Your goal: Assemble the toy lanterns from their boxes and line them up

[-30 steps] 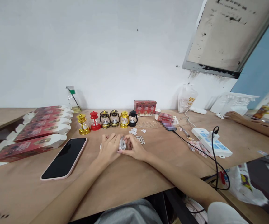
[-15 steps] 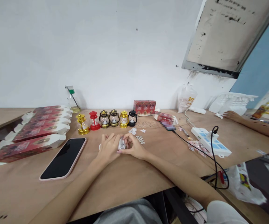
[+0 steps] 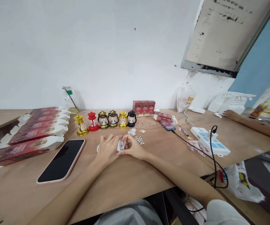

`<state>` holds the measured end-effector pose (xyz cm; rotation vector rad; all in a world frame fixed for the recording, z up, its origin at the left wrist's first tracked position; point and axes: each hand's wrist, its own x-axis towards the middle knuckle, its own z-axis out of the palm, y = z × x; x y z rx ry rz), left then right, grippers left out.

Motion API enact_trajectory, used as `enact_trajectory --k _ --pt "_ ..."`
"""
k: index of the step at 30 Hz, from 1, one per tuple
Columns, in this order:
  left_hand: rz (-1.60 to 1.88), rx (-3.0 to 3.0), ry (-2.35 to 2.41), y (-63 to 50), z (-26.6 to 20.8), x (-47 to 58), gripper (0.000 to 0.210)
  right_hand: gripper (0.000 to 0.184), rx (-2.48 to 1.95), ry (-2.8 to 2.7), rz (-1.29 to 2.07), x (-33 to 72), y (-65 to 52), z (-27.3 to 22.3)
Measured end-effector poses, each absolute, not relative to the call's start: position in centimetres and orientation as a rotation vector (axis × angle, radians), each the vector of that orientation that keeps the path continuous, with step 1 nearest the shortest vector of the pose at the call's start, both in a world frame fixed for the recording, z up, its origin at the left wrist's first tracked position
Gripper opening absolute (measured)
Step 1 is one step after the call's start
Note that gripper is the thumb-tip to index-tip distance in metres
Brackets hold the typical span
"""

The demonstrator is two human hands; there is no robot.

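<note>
Both hands meet over the table around a small white round part [image 3: 120, 145], which looks like a lantern base with a dark spot in its face. My left hand [image 3: 108, 147] wraps it from the left, and a bit of white shows past its far side. My right hand [image 3: 132, 147] pinches the part's right edge, thumb below and fingers above. Just beyond lie several silver button cells [image 3: 139, 140] and small white pieces [image 3: 132, 132]. Behind them stands a row of mini lanterns: gold [image 3: 81, 125], red [image 3: 93, 121], bronze [image 3: 103, 120] and black [image 3: 131, 118].
Open red boxes [image 3: 27, 150] and a phone [image 3: 61, 161] lie to the left. At the back stands a red carton [image 3: 143, 108]. A power strip [image 3: 210, 142] with a black cable [image 3: 193, 146] is on the right, near another person's hand [image 3: 231, 115].
The whole view has shifted slightly, so things sit a little further left. Both hands keep their hold on the white part, with hardly any visible finger movement.
</note>
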<state>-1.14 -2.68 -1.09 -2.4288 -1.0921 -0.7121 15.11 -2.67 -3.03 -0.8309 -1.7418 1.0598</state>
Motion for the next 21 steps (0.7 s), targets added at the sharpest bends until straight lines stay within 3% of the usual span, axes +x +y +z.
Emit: enact_trajectory --k 4,11,21 --pt "-0.712 -2.401 -1.096 -2.7 -1.1 -1.1 0.027 0.058 -0.806 -1.71 1.112 15.2 -2.4 -3.1" --pt "-0.812 -2.354 -1.039 -3.0 -1.2 -0.8 0.019 0.035 -0.731 -1.616 1.174 15.6 -1.3 -3.2" --pt "-0.856 -2.334 -1.017 -3.0 -1.3 -0.6 0.019 0.024 -0.852 -1.709 0.893 15.5 -1.7 -3.5"
